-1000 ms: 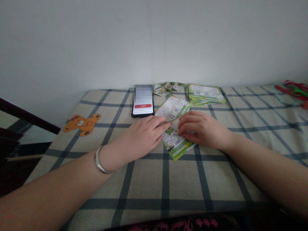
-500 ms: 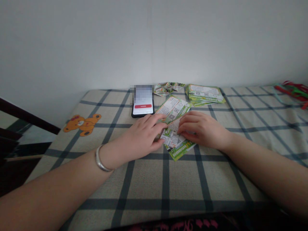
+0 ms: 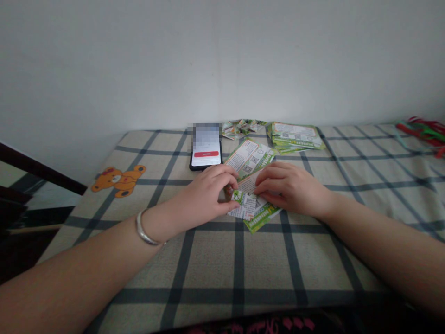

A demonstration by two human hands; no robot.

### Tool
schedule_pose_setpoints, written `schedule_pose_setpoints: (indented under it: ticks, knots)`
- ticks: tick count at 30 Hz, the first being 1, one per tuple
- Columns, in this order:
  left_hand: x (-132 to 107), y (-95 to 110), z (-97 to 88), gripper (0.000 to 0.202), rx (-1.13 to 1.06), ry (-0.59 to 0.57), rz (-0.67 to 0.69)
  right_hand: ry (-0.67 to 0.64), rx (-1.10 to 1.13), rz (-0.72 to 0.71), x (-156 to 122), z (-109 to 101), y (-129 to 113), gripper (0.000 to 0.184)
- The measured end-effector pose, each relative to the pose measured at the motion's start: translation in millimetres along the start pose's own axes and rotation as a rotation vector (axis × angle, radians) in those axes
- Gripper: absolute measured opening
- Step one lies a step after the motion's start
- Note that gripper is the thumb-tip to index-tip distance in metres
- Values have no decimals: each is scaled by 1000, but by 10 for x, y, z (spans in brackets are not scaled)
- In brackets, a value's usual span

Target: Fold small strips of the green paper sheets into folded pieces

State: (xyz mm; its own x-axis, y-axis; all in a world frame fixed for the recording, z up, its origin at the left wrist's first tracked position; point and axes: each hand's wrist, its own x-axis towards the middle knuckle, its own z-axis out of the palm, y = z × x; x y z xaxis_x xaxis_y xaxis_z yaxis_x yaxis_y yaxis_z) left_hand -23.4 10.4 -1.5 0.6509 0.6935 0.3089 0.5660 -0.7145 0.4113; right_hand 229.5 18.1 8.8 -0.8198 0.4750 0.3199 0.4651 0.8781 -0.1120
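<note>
A green-and-white printed flyer [image 3: 246,208], partly folded over, lies on the table between my hands. My left hand [image 3: 212,189] pinches its left edge, the thumb below and the fingers curled above. At the flyer's upper right, the fingers of my right hand [image 3: 290,188] are bent together and press on the paper; their tips are partly hidden. Just behind it lies a second, flat flyer [image 3: 247,155], partly covered by the first one and by my fingers.
A phone [image 3: 206,161] with a lit screen lies behind my left hand. Folded paper pieces [image 3: 239,128] and a stack of flyers [image 3: 295,133] lie near the wall. Red and green items [image 3: 426,134] are at the far right. A checked cloth [image 3: 208,269] covers the table.
The left fingers have curled in and now pinch the flyer's left edge, which has lifted and shifted slightly left. My right hand has moved slightly left. The phone and stack stay put.
</note>
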Motion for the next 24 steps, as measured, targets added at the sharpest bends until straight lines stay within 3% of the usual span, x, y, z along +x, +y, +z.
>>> schedule_pose_setpoints:
  ticks: [6,19,24]
  knots:
    - [35,-9,-6,14,-125,-27,-65,-5,-7,3,11,12,-1,15]
    - [84,-14,-51,12,-428,82,-239,-23,106,38,5,-13,2,16]
    - [71,11,-63,11,-408,157,-182,2,179,88,8,-46,-14,13]
